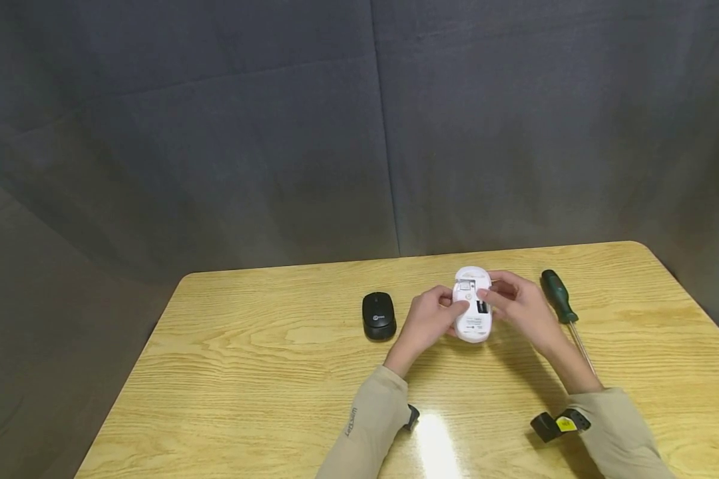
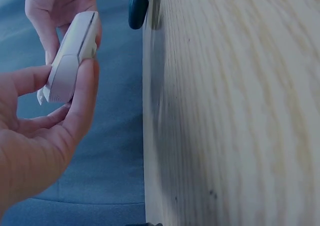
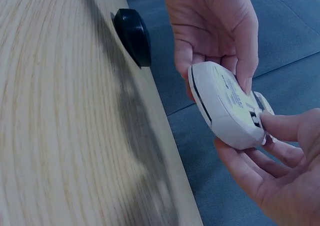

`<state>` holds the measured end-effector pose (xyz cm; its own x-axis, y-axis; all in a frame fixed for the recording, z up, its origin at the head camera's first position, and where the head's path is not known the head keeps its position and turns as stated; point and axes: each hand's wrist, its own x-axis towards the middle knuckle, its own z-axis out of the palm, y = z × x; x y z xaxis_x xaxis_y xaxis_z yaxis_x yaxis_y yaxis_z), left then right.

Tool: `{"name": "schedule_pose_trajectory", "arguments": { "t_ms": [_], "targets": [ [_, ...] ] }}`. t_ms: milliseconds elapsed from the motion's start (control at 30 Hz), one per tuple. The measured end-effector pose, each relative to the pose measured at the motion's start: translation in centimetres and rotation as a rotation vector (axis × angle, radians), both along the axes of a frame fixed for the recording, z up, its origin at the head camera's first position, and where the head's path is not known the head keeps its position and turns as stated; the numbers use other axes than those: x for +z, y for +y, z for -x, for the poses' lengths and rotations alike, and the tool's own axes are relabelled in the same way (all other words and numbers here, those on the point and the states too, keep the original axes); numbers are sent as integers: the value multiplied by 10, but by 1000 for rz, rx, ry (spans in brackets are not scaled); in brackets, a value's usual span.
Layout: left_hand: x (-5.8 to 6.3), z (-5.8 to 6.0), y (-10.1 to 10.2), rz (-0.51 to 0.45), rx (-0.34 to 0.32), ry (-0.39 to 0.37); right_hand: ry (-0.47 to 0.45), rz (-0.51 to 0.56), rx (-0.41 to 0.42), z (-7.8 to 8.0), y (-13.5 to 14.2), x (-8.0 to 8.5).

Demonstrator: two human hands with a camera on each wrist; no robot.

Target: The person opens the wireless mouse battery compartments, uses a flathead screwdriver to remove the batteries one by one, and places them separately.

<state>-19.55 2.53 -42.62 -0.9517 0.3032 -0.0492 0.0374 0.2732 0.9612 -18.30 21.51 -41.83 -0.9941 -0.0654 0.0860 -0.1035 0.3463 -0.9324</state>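
Both hands hold a white computer mouse (image 1: pixel 473 332) above the table, its underside turned up. My left hand (image 1: pixel 428 317) grips its left side, the thumb on the underside. On the other side my right hand (image 1: pixel 524 311) holds it with fingers beneath and the thumb beside a dark opening (image 1: pixel 482 307). In the right wrist view, a small pale flap (image 3: pixel 264 102) stands out from the mouse (image 3: pixel 216 109) near the right thumb. The left wrist view shows the mouse (image 2: pixel 67 69) edge-on between thumb and fingers.
A black computer mouse (image 1: pixel 378 316) lies on the wooden table (image 1: pixel 263 359) left of the hands. To their right is a screwdriver (image 1: pixel 556 293) with a dark green handle, its shaft partly behind the right forearm. A grey curtain (image 1: pixel 275 166) hangs behind the table.
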Motion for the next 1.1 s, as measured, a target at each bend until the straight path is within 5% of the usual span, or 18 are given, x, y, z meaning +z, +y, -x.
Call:
{"name": "schedule_pose_trajectory", "arguments": {
  "t_ms": [400,667,1100],
  "targets": [
    [-2,-1,2,46,-25,22,36,93,-174,1,6,1],
    [-2,-1,3,61,3,27,20,570,-202,3,12,1],
    [-3,2,1,123,45,118,-45,525,-170,3,26,0]
  ]
}}
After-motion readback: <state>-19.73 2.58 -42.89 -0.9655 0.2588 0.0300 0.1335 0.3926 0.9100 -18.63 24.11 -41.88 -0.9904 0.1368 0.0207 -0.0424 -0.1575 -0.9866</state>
